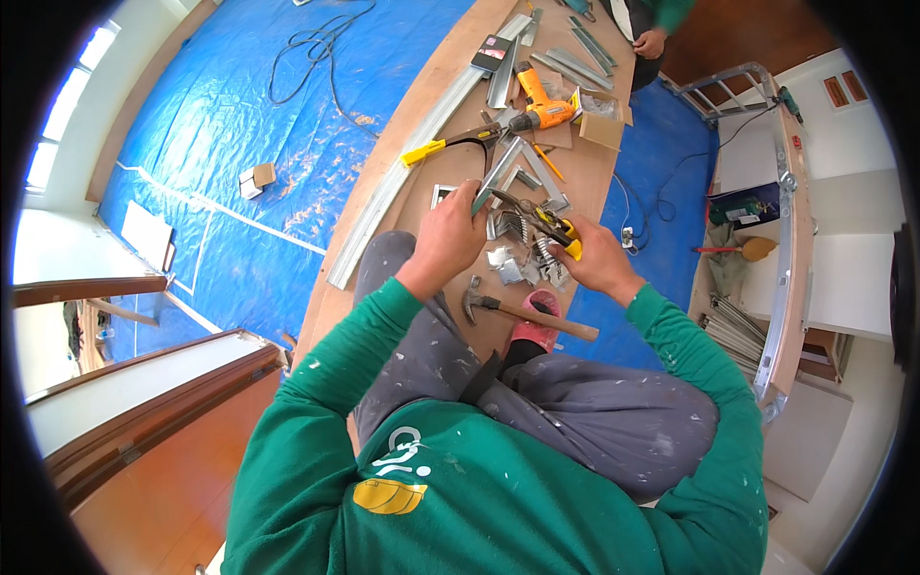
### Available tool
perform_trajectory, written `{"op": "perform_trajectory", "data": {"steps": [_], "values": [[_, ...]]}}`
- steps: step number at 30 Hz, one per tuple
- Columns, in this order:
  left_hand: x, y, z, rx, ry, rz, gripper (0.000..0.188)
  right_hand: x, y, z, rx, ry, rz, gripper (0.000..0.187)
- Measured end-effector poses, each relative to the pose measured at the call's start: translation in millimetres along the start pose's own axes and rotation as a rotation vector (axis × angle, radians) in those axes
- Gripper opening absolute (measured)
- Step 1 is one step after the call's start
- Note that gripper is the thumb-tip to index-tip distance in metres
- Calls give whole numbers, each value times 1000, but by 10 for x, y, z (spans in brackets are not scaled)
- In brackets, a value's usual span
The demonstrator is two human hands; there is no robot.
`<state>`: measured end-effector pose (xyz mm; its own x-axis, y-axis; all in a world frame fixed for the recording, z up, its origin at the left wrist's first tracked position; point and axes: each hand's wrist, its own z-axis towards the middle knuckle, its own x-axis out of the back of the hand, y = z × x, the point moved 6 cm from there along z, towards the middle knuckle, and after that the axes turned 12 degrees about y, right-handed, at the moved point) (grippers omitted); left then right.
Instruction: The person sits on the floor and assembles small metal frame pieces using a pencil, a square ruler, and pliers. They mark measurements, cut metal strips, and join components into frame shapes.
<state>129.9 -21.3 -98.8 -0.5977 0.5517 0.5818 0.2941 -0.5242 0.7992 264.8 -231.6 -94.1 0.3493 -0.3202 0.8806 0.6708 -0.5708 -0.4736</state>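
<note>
Green top (402,532): nearest, white specks on it; grey trousers (594,412) just beyond, wearer seated.
L hand (447,238): grip closed on near-left end of metal strip (497,174).
Metal strip: above worktop (589,179), seems bent to a V, corner to far side.
R hand (602,259): grip wrapped round yellow-handled snips (559,230).
Snips: btwn hands, blades pointing left nr strip; can't tell if touching.
Metal bits (506,265): loose pile, near side of snips.
Claw hammer (530,313): near, wood handle to right, by pink shoe (537,332).
Orange drill (546,110): far of strip, chuck end left; carton (602,129) just right.
Long metal channel (398,185): along worktop's left edge.
Blue sheet (230,105): on floor, both sides; black cable (324,40) far left.
Co-worker's hand (651,44): far right, nr worktop.
</note>
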Motion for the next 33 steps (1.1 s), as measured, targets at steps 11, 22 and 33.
{"op": "perform_trajectory", "data": {"steps": [11,22,33], "values": [[189,-409,-152,381,-110,-556,26,47,-272,-17,-22,-109,-33,59],[139,-402,-184,359,-166,-509,26,-13,-268,-55,-95,-175,12,54],[560,183,-324,-308,277,58,48,45,-185,-146,84,66,119,57]]}}
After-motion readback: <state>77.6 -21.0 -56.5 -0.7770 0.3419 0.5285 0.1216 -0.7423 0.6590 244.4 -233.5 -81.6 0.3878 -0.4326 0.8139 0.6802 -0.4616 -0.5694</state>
